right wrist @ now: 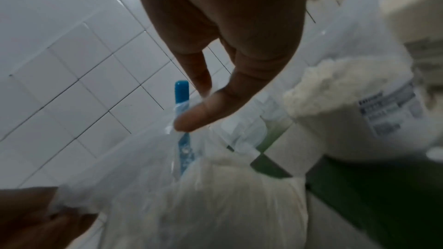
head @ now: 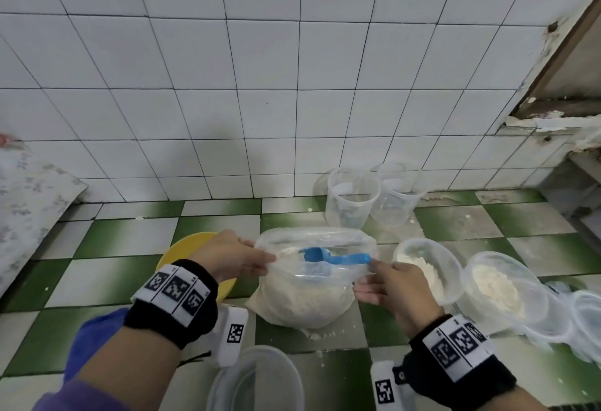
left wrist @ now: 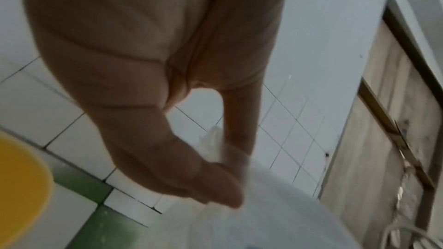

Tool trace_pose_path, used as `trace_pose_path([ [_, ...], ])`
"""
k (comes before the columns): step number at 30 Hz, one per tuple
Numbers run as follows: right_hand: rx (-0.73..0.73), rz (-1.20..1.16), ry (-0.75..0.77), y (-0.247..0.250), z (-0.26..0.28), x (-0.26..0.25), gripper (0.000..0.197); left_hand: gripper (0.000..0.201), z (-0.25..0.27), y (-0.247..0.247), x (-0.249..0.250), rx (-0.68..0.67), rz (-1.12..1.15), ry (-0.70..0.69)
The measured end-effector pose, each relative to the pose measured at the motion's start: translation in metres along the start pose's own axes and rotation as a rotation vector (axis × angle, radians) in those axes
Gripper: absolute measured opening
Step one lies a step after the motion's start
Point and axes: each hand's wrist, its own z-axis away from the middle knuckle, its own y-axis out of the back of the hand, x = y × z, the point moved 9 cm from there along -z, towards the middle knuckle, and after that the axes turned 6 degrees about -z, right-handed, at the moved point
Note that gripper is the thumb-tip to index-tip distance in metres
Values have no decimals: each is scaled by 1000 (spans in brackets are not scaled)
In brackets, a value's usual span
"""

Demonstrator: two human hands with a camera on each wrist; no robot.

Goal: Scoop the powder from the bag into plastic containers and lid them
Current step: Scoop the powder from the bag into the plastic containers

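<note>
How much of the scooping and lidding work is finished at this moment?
Done: two clear plastic containers hold powder, without lids. In hand: the left hand and right hand pinch open the transparent plastic bag, the blue plastic scoop resting inside. Left: two empty clear containers by the wall, and all lidding.

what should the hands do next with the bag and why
Probably let the right hand release the bag rim and take the blue scoop handle, while the left hand keeps the mouth open. Both hands pinch the rim, the scoop lies inside on the powder, and its handle points toward the right hand.
</note>
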Motion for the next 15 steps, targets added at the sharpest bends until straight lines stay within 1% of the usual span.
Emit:
trace_pose_path([
  [4,-79,-367,-159,-12,0,15,15,24,3,0,-4,-32,281,2],
  [6,-119,-560,-222,-19,-3,22,13,23,0,0,-7,-59,386,5],
  [7,-132,-617,-242,-21,-5,25,12,23,-1,0,-9,-73,414,7],
  [11,-177,-716,-295,-30,-9,36,13,21,-3,1,-13,-121,414,23],
  [13,-167,-740,-306,-31,-11,38,18,14,-4,3,-12,-127,426,32],
  [15,-157,-781,-313,-32,-13,40,27,13,-8,3,-12,-143,478,47],
])
